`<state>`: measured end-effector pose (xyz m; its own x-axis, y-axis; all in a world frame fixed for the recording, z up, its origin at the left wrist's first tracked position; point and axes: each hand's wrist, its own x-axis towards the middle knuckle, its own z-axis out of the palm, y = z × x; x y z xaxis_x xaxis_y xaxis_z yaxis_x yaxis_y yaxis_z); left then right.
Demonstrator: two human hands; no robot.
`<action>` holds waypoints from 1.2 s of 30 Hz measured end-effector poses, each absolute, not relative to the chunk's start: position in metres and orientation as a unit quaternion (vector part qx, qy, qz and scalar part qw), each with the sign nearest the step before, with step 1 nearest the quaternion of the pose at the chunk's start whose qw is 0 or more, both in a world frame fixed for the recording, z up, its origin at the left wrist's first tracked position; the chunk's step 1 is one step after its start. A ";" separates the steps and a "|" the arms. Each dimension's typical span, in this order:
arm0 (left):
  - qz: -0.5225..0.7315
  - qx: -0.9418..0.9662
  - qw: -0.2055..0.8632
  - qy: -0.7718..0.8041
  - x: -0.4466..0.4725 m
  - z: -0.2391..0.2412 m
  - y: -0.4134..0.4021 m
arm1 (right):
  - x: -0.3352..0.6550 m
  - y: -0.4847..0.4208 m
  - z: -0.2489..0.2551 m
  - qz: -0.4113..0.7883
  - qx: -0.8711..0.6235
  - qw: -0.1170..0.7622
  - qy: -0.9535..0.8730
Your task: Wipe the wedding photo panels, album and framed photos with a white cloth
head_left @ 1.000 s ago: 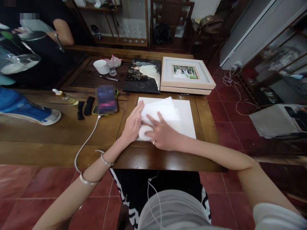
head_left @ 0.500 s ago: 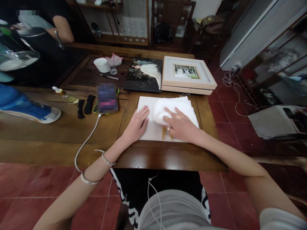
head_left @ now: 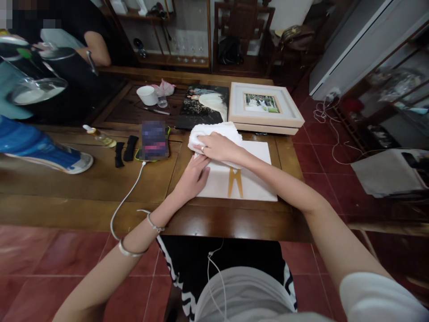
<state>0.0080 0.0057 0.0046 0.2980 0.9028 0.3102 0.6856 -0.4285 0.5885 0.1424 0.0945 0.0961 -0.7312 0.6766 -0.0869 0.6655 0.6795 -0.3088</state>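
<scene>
A white flat panel (head_left: 258, 181) with a gold-brown shape (head_left: 235, 182) near its front edge lies on the wooden table. Bunched over its far left corner is a white fluffy towel (head_left: 231, 130). My right hand (head_left: 216, 147), with a ring on it, grips this towel from above and presses it down. Just in front, my left hand (head_left: 195, 174) rests on the panel's left edge, fingers stretched out and holding nothing. Its fingertips lie close to the towel and partly under my right hand.
Behind the panel are a dark wedding picture (head_left: 204, 107) and a white framed photo (head_left: 288, 107). Left are a phone (head_left: 154, 141) on a white cable, black strips (head_left: 130, 148), a small bottle (head_left: 102, 137) and a blue object (head_left: 40, 147). A person's arm (head_left: 97, 49) shows at the back.
My right hand has moved the towel left and away from me, from the panel's right side to its far left corner. More of the gold-brown shape shows. My left hand stays at the left edge.
</scene>
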 end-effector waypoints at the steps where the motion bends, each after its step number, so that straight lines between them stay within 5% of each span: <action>1: 0.310 0.785 0.174 0.508 0.008 0.003 0.006 | 0.150 0.093 0.095 0.159 -0.379 0.022 -0.911; 13: 0.305 0.780 0.169 0.520 0.008 -0.002 0.005 | 0.290 0.069 0.057 0.096 -0.459 0.109 -0.876; 25: 0.302 0.779 0.166 0.524 0.009 -0.001 0.004 | 0.299 -0.075 0.079 0.128 -0.353 0.038 -0.926; 36: 0.302 0.780 0.159 0.525 0.007 0.000 0.004 | 0.302 0.042 0.085 0.176 -0.424 0.065 -0.886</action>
<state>0.0070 0.0041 0.0002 0.2665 0.9147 0.3039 0.7232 -0.3982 0.5643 0.3022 0.0418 0.0847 -0.6320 0.7742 -0.0330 0.7283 0.5789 -0.3665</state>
